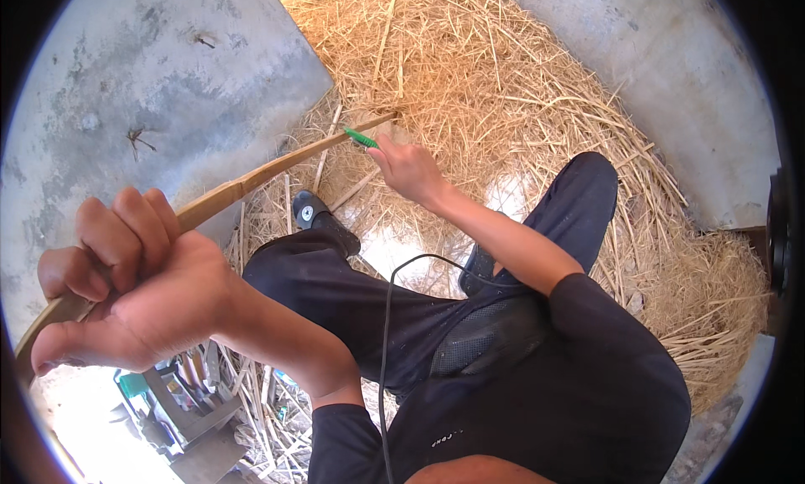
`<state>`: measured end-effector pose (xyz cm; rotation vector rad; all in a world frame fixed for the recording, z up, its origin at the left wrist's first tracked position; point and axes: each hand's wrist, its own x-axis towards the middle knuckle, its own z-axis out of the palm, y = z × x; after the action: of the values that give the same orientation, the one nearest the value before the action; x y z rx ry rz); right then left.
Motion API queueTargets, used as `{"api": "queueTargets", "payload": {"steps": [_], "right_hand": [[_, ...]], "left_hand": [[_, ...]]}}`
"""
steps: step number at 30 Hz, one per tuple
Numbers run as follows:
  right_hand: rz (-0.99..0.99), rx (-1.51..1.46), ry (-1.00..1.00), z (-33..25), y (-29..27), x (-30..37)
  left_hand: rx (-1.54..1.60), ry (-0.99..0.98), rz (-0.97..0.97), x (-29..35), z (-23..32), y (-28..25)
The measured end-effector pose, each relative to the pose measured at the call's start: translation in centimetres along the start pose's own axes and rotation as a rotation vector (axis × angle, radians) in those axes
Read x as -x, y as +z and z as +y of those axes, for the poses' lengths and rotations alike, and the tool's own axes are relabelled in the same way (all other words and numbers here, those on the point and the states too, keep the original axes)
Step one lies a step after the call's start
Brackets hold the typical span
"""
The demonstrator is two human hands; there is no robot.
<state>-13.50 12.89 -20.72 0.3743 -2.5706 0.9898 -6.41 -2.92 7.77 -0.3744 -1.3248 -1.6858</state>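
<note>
A long, flat strip of light-brown wood or bamboo (272,169) slants from the lower left up toward the middle of the view. My left hand (151,274) is wrapped around its near end, close to the camera. Toward the far end, my right hand (411,174) is closed on a small tool with a green ribbed handle (362,138). The green piece lies against the strip or just in front of it; its blade or working end does not show clearly. Beyond it, the strip's far tip ends over the shavings.
A thick heap of straw-coloured shavings (470,73) covers the floor around my legs. Grey walls (226,73) stand at left and right. A dark cable (387,333) hangs over my lap. At lower left sits a box-like holder (180,413) with assorted items.
</note>
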Motion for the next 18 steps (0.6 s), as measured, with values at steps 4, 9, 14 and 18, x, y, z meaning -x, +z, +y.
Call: {"api": "queueTargets", "payload": {"steps": [4,9,14,18], "right_hand": [[-0.275,0.045,0.346,2.0,1.1,0.2],[-0.307,-0.52,0.427,5.0,3.4,-0.2],[-0.48,-1.408,0.839,0.5,-0.9,-1.3],[0.21,-0.581,0.112,-3.1,-3.0,-2.4]], "left_hand": [[-0.042,0.04,-0.007,-0.6,-0.2,-0.7],[-0.053,0.043,0.005,-0.3,-0.2,0.4],[-0.148,0.074,0.056,-0.3,-0.2,-0.3],[-0.141,0.077,0.045,0.2,-0.2,0.1]]}}
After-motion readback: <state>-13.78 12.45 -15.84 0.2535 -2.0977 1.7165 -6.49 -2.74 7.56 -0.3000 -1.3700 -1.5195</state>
